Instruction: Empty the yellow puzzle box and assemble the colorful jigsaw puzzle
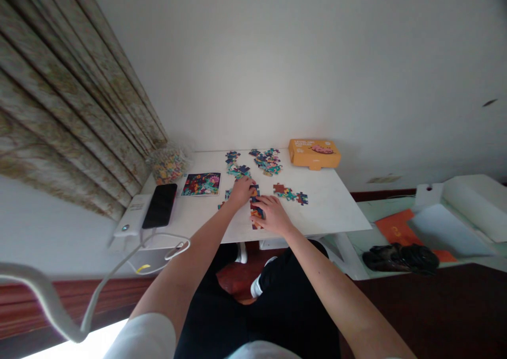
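Observation:
A narrow strip of joined jigsaw puzzle pieces (258,226), dark blue and orange, lies on the white table in front of me. At its far end, my left hand (241,191) has its fingers closed on the pieces. My right hand (272,215) grips the strip's right side, thumb nearer me and fingers farther up. The hands cover part of the strip. Partly behind my left wrist lie teal puzzle pieces (227,194). Right of the strip is a short joined row of pieces (291,194).
Loose piece groups (268,161) lie at the back. An orange puzzle box (315,154) stands back right. To the left are a picture card (201,184), a phone (160,206) with a white cable (114,277), and a clear bag of colourful bits (168,163). A lower glass shelf (366,211) adjoins on the right.

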A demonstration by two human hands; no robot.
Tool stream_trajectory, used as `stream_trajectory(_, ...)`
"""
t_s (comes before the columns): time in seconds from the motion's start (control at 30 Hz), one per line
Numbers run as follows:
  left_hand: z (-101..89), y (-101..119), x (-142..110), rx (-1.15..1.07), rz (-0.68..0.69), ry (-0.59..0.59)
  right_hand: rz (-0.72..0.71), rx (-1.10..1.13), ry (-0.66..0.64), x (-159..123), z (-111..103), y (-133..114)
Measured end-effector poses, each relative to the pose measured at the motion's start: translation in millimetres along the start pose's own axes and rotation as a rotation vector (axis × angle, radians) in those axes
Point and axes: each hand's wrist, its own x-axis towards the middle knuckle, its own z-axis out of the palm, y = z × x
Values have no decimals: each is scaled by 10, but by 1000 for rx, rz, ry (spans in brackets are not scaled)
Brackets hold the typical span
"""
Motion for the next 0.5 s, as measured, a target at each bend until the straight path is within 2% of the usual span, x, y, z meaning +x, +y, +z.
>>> stream_trajectory(0.1,5,35,-160,77,132,0,1,3,1,1,-2,3)
stream_trajectory(0.2,36,88,-425,114,231,-34,-3,11,-7,3,1,11)
stream_trajectory(0.37,47,165,-921,97,240,92,29,30,4,13,70,54)
stream_trajectory(0.5,-49,179,-1129,105,282,11,62,77,89,18,142,117)
